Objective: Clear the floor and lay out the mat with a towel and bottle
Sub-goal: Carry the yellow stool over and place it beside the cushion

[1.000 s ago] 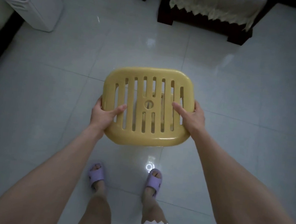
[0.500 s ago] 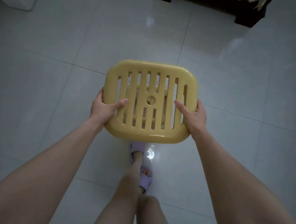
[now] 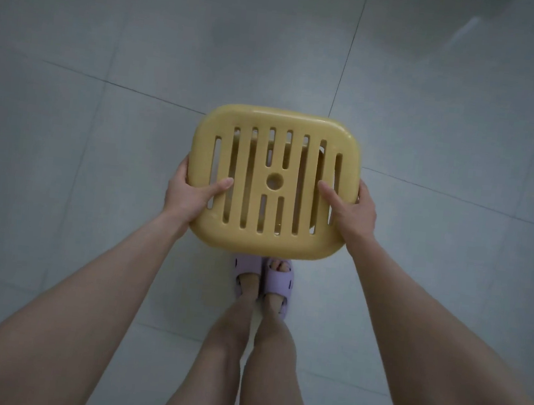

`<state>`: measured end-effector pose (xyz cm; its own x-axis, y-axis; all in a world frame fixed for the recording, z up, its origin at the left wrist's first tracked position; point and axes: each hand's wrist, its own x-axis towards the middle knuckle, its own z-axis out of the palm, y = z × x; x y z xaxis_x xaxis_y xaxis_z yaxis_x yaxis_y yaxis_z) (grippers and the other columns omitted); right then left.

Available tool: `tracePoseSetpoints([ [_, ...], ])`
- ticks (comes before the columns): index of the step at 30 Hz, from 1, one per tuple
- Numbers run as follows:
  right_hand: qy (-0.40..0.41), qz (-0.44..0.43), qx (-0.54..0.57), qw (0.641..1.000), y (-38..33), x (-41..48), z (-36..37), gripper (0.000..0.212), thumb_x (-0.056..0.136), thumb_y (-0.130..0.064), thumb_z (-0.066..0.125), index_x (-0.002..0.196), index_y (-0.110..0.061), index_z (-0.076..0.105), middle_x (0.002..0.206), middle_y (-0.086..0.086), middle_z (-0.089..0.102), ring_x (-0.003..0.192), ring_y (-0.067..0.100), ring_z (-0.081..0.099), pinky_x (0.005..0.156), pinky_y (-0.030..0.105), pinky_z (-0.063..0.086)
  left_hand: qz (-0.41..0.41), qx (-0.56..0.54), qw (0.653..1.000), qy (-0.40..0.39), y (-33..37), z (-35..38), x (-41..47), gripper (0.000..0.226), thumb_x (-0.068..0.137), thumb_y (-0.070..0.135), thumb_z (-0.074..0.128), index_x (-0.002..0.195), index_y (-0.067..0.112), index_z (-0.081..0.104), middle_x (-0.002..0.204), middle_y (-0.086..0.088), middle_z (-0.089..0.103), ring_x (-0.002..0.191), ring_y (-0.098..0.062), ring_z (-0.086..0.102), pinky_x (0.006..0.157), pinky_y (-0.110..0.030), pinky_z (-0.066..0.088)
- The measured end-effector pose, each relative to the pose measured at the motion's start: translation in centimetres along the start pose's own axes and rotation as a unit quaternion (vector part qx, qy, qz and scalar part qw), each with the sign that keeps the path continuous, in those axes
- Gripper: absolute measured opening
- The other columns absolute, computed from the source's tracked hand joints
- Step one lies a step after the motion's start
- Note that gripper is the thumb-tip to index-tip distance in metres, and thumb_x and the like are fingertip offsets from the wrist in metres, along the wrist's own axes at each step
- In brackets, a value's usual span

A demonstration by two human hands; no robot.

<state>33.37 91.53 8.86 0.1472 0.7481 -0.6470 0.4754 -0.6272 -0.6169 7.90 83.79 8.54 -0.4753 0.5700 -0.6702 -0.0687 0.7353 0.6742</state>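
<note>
Both hands clamp a yellow plastic stool (image 3: 272,183) by its seat, held up off the floor in front of the person's legs. On the left hand (image 3: 189,191) the grip has the thumb pressed flat across the slats on top and the fingers curled over the left edge, out of sight beneath. On the right hand (image 3: 352,209) the grip mirrors it, thumb on top near the right-hand slots and fingers wrapped around the right edge. The seat faces the camera squarely, its slots running up and down the view and a round hole at its middle; parts of the stool's frame show dimly through the slots. Below its near edge, two feet in lilac slippers (image 3: 264,281) now stand close together side by side, where half a second ago one foot was ahead of the other in mid-stride. Around them lies pale tiled floor (image 3: 99,151); the dark furniture and white bin seen earlier have left the view.
</note>
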Motion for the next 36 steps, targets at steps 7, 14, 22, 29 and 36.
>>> tracePoseSetpoints([
  [7, 0.010, 0.014, -0.022, 1.000, 2.5, 5.3, 2.8, 0.080, 0.061, -0.064, 0.074, 0.130, -0.028, 0.052, 0.117, -0.005, 0.064, 0.109, 0.020, 0.060, 0.098, 0.047, 0.049, -0.023, 0.006, 1.000, 0.002, -3.0, 2.5, 4.9, 0.082, 0.066, 0.034, 0.084, 0.137, 0.025, 0.043, 0.124, 0.004, 0.058, 0.110, -0.018, 0.057, 0.094, -0.042, 0.050],
  [14, 0.008, 0.026, -0.027, 0.999, 4.9, 9.6, 5.0, 0.076, 0.067, -0.057, 0.076, 0.132, -0.025, 0.051, 0.119, -0.003, 0.062, 0.110, 0.021, 0.059, 0.097, 0.045, 0.049, -0.034, 0.020, 0.999, 0.001, -5.4, 4.5, 9.2, 0.083, 0.068, 0.032, 0.082, 0.140, 0.025, 0.040, 0.128, 0.002, 0.056, 0.113, -0.018, 0.056, 0.096, -0.044, 0.049],
  [22, 0.009, 0.043, -0.018, 0.999, 7.5, 12.7, 6.5, 0.073, 0.068, -0.053, 0.078, 0.131, -0.026, 0.052, 0.116, -0.004, 0.064, 0.107, 0.019, 0.061, 0.095, 0.044, 0.051, -0.033, 0.023, 0.999, -0.016, -7.9, 6.1, 12.4, 0.086, 0.068, 0.032, 0.083, 0.141, 0.027, 0.038, 0.127, 0.004, 0.056, 0.112, -0.015, 0.056, 0.094, -0.042, 0.050],
  [29, -0.008, 0.048, -0.015, 0.999, 9.8, 13.9, 7.5, 0.075, 0.069, -0.049, 0.079, 0.134, -0.024, 0.049, 0.118, -0.004, 0.062, 0.107, 0.018, 0.061, 0.093, 0.042, 0.052, -0.035, 0.042, 0.998, -0.017, -10.3, 6.9, 13.5, 0.088, 0.069, 0.032, 0.082, 0.142, 0.028, 0.035, 0.129, 0.004, 0.054, 0.115, -0.017, 0.053, 0.097, -0.044, 0.048],
  [36, -0.065, 0.051, -0.011, 0.996, 10.7, 15.2, 7.7, 0.091, 0.065, -0.052, 0.080, 0.141, -0.027, 0.037, 0.126, -0.003, 0.057, 0.113, 0.021, 0.058, 0.095, 0.048, 0.051, -0.036, 0.047, 0.998, -0.035, -11.3, 6.9, 14.6, 0.094, 0.068, 0.031, 0.082, 0.145, 0.026, 0.028, 0.134, 0.002, 0.050, 0.118, -0.017, 0.051, 0.098, -0.043, 0.047],
])
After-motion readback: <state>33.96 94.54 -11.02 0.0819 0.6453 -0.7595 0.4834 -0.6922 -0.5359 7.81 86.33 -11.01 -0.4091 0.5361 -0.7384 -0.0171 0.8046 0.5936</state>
